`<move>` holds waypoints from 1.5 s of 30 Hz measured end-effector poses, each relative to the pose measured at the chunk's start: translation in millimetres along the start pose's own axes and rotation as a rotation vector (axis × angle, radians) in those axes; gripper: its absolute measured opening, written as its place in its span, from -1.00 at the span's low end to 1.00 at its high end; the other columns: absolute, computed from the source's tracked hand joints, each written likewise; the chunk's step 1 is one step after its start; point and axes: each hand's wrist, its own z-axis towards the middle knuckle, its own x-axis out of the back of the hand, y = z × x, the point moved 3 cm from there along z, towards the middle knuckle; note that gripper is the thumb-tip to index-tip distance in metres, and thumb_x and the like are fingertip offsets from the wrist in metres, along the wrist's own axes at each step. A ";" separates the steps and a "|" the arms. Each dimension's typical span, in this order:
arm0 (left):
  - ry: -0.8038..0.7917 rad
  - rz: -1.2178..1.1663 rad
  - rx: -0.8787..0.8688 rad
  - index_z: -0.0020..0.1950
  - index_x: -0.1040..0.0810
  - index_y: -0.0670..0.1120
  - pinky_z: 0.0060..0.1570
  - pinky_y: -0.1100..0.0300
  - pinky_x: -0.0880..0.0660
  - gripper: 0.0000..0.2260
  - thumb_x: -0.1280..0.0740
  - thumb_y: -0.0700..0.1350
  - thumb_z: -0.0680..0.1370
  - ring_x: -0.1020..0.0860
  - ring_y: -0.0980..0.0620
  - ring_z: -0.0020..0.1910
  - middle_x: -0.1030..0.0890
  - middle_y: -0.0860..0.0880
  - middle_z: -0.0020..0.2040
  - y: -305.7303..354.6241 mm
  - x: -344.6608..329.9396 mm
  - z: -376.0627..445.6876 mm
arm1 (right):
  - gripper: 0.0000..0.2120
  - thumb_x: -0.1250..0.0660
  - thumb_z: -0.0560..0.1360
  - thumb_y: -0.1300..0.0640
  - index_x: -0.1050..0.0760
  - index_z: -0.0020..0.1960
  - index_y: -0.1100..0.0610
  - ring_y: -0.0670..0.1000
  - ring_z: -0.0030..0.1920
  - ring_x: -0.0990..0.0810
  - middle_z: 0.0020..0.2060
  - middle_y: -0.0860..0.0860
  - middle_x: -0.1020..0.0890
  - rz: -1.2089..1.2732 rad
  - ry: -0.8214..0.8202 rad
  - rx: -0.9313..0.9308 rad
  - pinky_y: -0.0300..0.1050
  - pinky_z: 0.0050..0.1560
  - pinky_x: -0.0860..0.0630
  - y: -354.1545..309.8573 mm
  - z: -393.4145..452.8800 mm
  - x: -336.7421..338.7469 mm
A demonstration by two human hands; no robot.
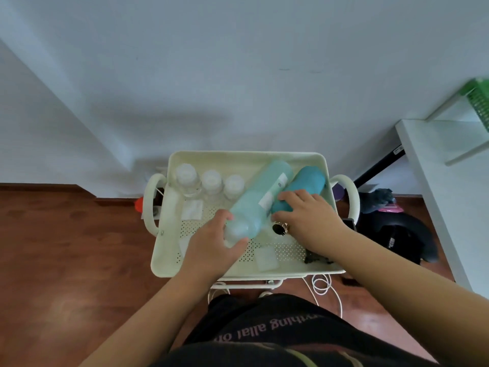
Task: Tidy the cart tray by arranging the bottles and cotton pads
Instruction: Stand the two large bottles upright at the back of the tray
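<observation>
A cream perforated cart tray (164,250) holds two large bottles lying tilted. My left hand (211,242) grips the pale mint bottle (262,197) at its near, whitish cap end. My right hand (307,215) is wrapped on the near end of the teal bottle (309,181). Three small clear bottles (211,181) with white caps stand in a row at the tray's far left. Square cotton pads lie loose: one (192,210) near the small bottles, one (266,258) by the front edge. A small dark, gold-rimmed cap or jar (279,229) sits under my right hand.
The cart stands against a white wall on a wooden floor. A white table (436,165) with a green basket (479,102) is at the right. Dark bags (402,234) lie on the floor beside the cart, and a white cable (321,284) hangs near the front.
</observation>
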 end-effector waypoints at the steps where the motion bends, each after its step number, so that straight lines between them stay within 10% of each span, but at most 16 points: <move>1: 0.049 0.011 -0.047 0.08 -0.37 0.14 -0.28 0.14 -0.49 -0.63 -0.42 0.14 0.36 -0.53 0.10 -0.27 -0.54 0.11 -0.23 10.1 10.1 0.9 | -0.67 -0.35 0.43 0.13 -0.55 0.15 -0.14 0.18 0.22 -0.44 0.31 0.06 -0.45 0.088 0.046 -0.053 0.09 0.08 -0.45 7.9 -2.9 9.1; 7: 0.219 -0.008 -0.261 0.19 -0.56 0.02 -0.08 0.03 -0.60 -0.60 -0.48 0.04 0.38 -0.59 0.02 -0.14 -0.62 0.03 -0.02 71.5 52.9 24.8 | -0.66 -0.52 0.35 0.04 -0.57 0.07 -0.20 -0.05 0.06 -0.51 0.12 -0.13 -0.53 0.773 0.313 -0.441 -0.30 -0.06 -0.38 67.7 -15.2 40.5; 13: 0.184 -0.046 -0.356 0.23 -0.54 0.02 -0.01 0.01 -0.57 -0.60 -0.46 0.03 0.41 -0.57 0.03 -0.06 -0.61 0.02 0.04 119.4 52.3 68.2 | -0.71 -0.50 0.37 0.00 -0.58 0.04 -0.24 -0.08 -0.05 -0.61 -0.04 -0.23 -0.63 1.080 0.398 -0.648 -0.14 -0.10 -0.53 104.8 -26.2 35.3; 26: 0.057 0.064 -0.427 0.31 -0.47 0.09 0.00 0.17 -0.47 -0.60 -0.38 0.05 0.47 -0.52 0.06 -0.03 -0.57 0.00 0.08 145.8 30.2 106.8 | -0.60 -0.51 0.35 -0.03 -0.51 0.15 -0.15 -0.10 -0.03 -0.60 0.00 -0.22 -0.60 1.118 0.332 -0.597 -0.12 -0.05 -0.53 112.4 -23.5 25.1; 32: -0.064 -0.038 -0.314 0.50 0.00 0.26 0.15 0.15 -0.31 -0.13 -0.48 0.15 0.37 -0.38 0.08 0.28 -0.37 0.02 0.40 122.2 14.5 94.6 | -0.20 -0.62 0.18 0.07 -0.31 0.29 -0.25 -0.06 0.07 -0.55 0.15 -0.15 -0.51 1.092 0.305 -0.579 -0.08 0.01 -0.54 119.4 -41.0 9.6; 38: -0.049 -0.271 -0.119 0.48 -0.12 0.16 0.14 0.07 -0.43 -0.05 -0.61 0.00 0.23 -0.44 -0.01 0.24 -0.40 0.10 0.30 98.8 -19.6 92.7 | -0.17 -0.60 0.19 0.09 -0.23 0.30 -0.19 -0.12 -0.34 -0.49 -0.10 -0.22 -0.47 0.981 0.294 -0.556 -0.39 -0.54 -0.44 109.0 -23.4 6.7; 45: -0.040 -0.429 0.006 0.37 -0.22 0.13 0.09 -0.06 -0.51 -0.19 -0.58 -0.16 0.25 -0.50 -0.09 0.13 -0.46 0.04 0.19 110.7 -37.6 123.6 | -0.14 -0.57 0.26 0.13 -0.15 0.40 -0.07 0.06 0.10 -0.50 0.19 0.00 -0.49 0.971 0.285 -0.542 -0.04 0.03 -0.49 126.3 6.7 4.9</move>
